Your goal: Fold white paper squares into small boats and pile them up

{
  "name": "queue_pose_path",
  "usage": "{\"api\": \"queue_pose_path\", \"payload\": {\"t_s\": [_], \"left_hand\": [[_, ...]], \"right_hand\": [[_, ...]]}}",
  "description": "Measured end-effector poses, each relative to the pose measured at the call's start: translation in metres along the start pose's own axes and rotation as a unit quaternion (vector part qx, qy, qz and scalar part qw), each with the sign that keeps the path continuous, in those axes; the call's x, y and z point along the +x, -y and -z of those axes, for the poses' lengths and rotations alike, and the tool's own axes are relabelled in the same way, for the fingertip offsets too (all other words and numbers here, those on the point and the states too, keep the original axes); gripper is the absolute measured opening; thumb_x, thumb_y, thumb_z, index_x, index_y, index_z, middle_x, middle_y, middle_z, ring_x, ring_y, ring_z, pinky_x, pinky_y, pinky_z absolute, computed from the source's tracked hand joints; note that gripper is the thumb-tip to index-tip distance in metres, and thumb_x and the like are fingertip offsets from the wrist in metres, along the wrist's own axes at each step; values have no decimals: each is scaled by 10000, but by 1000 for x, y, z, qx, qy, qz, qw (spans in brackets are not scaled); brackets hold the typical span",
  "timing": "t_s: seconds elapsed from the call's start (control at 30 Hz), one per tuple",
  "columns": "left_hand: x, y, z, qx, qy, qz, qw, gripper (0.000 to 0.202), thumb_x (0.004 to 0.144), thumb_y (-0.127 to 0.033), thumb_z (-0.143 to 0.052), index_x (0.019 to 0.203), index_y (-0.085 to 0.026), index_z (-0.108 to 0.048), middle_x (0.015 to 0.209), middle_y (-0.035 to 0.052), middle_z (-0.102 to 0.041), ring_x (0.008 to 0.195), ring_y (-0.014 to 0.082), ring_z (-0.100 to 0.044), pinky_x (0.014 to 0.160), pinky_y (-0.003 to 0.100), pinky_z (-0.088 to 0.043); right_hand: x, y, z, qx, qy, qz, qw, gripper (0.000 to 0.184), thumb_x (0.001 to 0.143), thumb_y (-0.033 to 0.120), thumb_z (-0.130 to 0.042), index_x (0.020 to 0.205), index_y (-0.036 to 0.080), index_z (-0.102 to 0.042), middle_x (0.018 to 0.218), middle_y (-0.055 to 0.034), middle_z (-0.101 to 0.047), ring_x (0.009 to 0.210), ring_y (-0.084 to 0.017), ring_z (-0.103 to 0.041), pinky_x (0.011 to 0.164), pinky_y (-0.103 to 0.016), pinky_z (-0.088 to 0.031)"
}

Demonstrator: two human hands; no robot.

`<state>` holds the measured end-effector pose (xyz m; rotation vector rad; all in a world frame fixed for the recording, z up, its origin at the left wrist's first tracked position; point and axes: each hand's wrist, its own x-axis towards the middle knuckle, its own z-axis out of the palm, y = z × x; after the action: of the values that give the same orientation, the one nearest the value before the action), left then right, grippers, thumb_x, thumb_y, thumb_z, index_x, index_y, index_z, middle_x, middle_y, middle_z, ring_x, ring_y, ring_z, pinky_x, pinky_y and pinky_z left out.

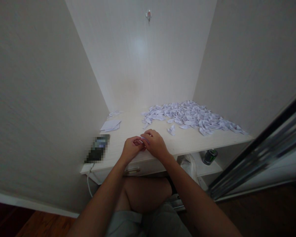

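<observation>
Both hands meet over the front part of a white desk (pixel 128 131). My left hand (pixel 133 147) has its fingers curled in a pinch against a small piece of white paper (pixel 145 139). From the other side my right hand (pixel 155 141) closes on the same paper, its fingers bent over it. Most of the paper is hidden by the fingers, so its shape cannot be made out. Just beyond the right hand lies a single folded paper piece (pixel 171 130). Behind it spreads a large heap of folded white papers (pixel 187 113).
A small stack of flat paper sheets (pixel 111 125) lies at the left, with paper scraps (pixel 115 113) behind. A blurred-out device (pixel 97 149) with a white cable (pixel 88 181) rests at the left edge. Under the desktop, a dark can (pixel 209 157) stands on a shelf. Walls enclose three sides.
</observation>
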<state>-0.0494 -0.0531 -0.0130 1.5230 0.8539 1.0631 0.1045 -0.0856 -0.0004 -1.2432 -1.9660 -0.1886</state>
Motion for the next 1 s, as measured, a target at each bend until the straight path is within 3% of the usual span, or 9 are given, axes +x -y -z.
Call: {"api": "queue_pose_path", "payload": {"t_s": [0.27,0.43,0.57,0.8,1.0], "left_hand": [[0,-2,-1,-6,-6,3,1000,138,614,-179,-741,747,-169,-706,579,-19,-660,530,154,-646,569,275,-568],[0,-1,-1,-3,-8,6,1000,152,608,-197,-775,737,-162,-702,552,-23,-646,502,146,-636,534,255,-555],[-1,-2,-3,-8,-13,8,1000,173,601,-211,-790,734,-162,-690,549,-29,-635,506,148,-644,544,261,-566],[-2,-2,-4,-15,-21,13,1000,240,588,-254,-825,759,-158,-686,536,-51,-593,496,149,-652,559,280,-585],[-2,-3,-5,-31,-41,11,999,320,562,-320,-857,765,-156,-672,564,-23,-636,527,179,-683,545,280,-572]], "right_hand": [[-2,-1,-2,9,-35,12,999,154,931,233,-584,1025,189,-699,1097,-124,-640,982,-238,-541,823,-360,-472],[-1,-5,-4,35,-35,1,999,115,893,232,-652,975,167,-700,967,-106,-652,918,-235,-557,807,-359,-473],[2,-9,-5,104,-50,-22,993,132,858,241,-705,960,160,-682,925,-86,-663,897,-220,-582,823,-352,-467],[3,-13,-4,207,-46,-129,969,179,779,269,-761,863,163,-643,757,-6,-639,701,-148,-574,666,-264,-435],[2,-15,-4,218,-21,-131,967,167,810,312,-720,745,169,-664,693,5,-622,663,-136,-544,650,-260,-412]]}}
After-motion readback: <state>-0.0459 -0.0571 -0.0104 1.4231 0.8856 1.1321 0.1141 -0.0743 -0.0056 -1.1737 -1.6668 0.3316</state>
